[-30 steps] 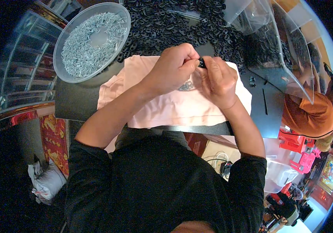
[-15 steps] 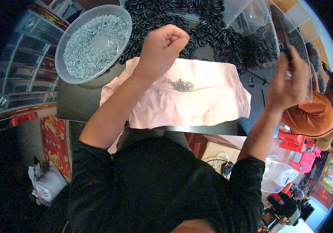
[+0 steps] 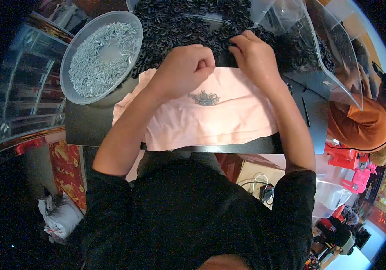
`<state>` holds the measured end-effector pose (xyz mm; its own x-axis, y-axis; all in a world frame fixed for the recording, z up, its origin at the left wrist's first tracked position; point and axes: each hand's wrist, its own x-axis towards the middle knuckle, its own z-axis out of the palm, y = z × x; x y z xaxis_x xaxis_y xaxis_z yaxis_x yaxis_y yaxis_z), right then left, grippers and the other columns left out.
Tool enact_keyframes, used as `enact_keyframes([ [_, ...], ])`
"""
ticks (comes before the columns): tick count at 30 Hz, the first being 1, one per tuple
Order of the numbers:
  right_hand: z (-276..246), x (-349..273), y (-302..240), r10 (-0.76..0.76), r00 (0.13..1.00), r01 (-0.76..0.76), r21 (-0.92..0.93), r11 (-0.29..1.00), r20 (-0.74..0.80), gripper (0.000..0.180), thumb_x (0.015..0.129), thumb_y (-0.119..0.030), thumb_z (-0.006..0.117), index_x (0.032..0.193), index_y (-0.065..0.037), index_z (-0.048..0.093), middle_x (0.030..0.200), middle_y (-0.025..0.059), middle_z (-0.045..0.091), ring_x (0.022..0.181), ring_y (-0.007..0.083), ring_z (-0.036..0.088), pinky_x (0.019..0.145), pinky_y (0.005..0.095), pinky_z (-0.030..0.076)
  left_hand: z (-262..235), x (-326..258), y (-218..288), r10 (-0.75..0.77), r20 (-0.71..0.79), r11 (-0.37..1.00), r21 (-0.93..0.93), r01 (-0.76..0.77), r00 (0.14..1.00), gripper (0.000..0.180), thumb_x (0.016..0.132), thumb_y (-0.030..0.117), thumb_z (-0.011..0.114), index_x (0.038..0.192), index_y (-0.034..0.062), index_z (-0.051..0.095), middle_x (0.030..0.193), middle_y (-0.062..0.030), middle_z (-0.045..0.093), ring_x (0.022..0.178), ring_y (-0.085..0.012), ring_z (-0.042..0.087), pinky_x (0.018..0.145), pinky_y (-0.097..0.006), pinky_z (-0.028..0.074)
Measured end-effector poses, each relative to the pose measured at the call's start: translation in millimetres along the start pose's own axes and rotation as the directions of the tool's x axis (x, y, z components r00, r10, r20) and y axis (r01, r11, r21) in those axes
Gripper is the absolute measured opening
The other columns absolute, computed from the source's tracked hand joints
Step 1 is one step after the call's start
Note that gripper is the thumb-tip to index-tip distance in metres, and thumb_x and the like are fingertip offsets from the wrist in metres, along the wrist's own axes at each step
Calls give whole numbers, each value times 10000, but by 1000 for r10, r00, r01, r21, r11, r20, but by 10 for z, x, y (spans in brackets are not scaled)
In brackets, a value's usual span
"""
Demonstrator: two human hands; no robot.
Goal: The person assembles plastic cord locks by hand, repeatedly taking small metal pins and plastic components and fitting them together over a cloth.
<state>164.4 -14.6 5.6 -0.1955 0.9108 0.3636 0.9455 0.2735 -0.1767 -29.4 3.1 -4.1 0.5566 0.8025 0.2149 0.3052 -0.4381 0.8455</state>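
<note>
Over the far edge of a pale pink cloth (image 3: 202, 123), my left hand (image 3: 186, 67) is closed, fingers curled against the thumb; whatever it holds is hidden. To its right, my right hand (image 3: 257, 59) reaches to the near edge of a spread of small black link-shaped pieces (image 3: 179, 29). Its fingers are bent in a pinch, and I cannot make out anything between the fingertips. A small heap of silvery metal pins (image 3: 205, 98) lies on the cloth, below and between both hands.
At the far left a round clear tub (image 3: 65, 85) holds many similar metal pins. Clear plastic bins (image 3: 321, 58) stand at the far right, beside a dark rod (image 3: 305, 110) on the black table (image 3: 87, 128). Beyond them is another person in an orange top (image 3: 359, 119).
My right hand has come leftward from beside the clear bins to the black pieces. My left hand has lowered slightly and stays closed. The view has shifted a little.
</note>
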Motion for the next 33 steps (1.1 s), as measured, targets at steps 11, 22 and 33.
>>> enact_keyframes([
  [11,46,-1,59,7,1000,-6,61,998,-20,124,703,-113,645,784,-30,602,751,109,572,685,317,565,594,368,446,74,-116,32,133,400,976,105,-189,907,104,667,120,602,650,52,525,680,-87,522,621,-266,536,558,-371,410],
  [22,-191,-304,-143,124,992,-97,475,875,-26,93,735,-89,628,741,-5,588,691,116,569,607,253,565,538,322,438,199,-173,78,116,330,946,250,-205,937,93,716,95,570,725,32,503,734,-118,526,679,-293,541,596,-373,424],
  [33,-85,-384,-56,315,901,-400,854,333,299,92,774,-75,639,753,4,595,618,4,556,511,55,490,450,202,387,220,-169,92,166,311,918,298,-262,936,85,750,99,533,738,28,488,743,-124,496,686,-310,538,615,-386,435],
])
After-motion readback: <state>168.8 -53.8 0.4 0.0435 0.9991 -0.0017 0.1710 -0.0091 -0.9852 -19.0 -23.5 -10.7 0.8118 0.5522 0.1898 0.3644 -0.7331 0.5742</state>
